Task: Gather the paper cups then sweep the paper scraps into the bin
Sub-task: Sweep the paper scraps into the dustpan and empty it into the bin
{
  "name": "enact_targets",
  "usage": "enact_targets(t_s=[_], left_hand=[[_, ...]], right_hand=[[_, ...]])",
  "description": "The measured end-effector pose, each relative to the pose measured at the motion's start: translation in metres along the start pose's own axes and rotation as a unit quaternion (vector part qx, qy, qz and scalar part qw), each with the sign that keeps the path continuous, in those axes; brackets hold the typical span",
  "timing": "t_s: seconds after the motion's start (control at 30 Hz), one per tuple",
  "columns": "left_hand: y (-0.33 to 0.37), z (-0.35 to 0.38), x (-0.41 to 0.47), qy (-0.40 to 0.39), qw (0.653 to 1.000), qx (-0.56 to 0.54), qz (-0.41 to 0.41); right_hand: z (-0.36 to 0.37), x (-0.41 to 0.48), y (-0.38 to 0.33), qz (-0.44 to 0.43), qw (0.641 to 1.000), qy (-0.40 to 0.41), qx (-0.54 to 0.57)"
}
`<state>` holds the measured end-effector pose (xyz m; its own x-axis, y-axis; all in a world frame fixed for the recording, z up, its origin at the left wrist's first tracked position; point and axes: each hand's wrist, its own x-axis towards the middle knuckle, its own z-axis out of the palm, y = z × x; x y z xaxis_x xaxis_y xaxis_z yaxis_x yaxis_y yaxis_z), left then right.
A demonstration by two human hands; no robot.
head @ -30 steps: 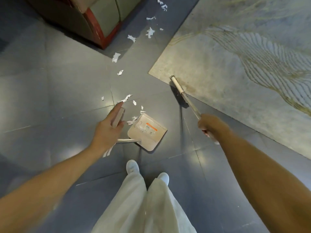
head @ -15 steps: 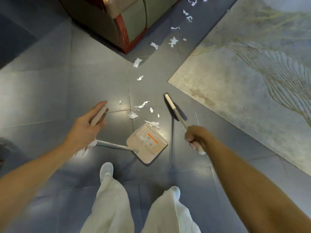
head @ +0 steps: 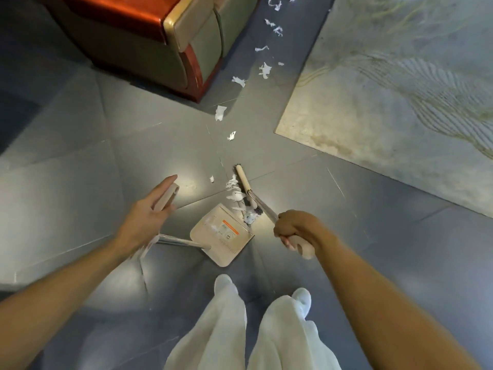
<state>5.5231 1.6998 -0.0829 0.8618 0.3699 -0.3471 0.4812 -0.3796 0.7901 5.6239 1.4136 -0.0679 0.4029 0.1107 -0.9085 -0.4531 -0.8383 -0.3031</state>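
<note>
A beige dustpan [head: 222,237] with an orange label lies on the grey tiled floor in front of my feet. My left hand [head: 149,214] holds the grip at the top of its long handle, fingers mostly straight along it with the thumb round it. My right hand [head: 292,229] grips the broom handle. The broom head [head: 242,180] rests at the dustpan's mouth, with a clump of white paper scraps [head: 234,192] against it and at the pan's lip. More paper scraps [head: 220,113] trail away across the floor toward the top. No paper cups are in view.
A red and green armchair [head: 165,49] stands at the top left. A pale patterned rug [head: 400,102] covers the floor on the right. My white trousers and shoes [head: 224,285] are just below the dustpan.
The broom head has swept from the rug's corner leftward to the dustpan's mouth, pushing scraps together against it. My view has shifted forward, showing more of the armchair.
</note>
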Motion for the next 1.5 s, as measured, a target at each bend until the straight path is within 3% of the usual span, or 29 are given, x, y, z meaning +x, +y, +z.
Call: enact_targets(t_s=[0.07,0.27,0.4,0.63,0.97,1.33,1.5], left_hand=[[-0.009,-0.014,0.004,-0.004,1.0,-0.009,0.004],[-0.024,-0.046,0.023,-0.004,1.0,-0.017,0.018],[-0.029,-0.072,0.049,0.018,0.998,0.023,0.049],[-0.037,-0.139,0.132,-0.014,0.989,0.108,0.105],[-0.027,-0.245,0.234,-0.22,0.954,0.109,0.169],[-0.041,-0.268,0.323,-0.244,0.916,0.207,0.241],[-0.038,-0.266,0.367,-0.29,0.887,0.242,0.265]], right_hand=[[0.002,-0.006,-0.006,0.009,0.999,0.01,0.034],[0.003,-0.014,-0.012,0.009,0.994,0.058,-0.095],[0.003,-0.011,-0.026,0.036,0.994,0.08,-0.064],[0.04,0.007,-0.07,0.109,0.988,0.098,-0.048],[0.146,0.029,-0.176,0.164,0.963,0.14,0.164],[0.219,0.022,-0.201,0.221,0.932,0.161,0.238],[0.238,0.039,-0.226,0.215,0.888,0.141,0.381]])
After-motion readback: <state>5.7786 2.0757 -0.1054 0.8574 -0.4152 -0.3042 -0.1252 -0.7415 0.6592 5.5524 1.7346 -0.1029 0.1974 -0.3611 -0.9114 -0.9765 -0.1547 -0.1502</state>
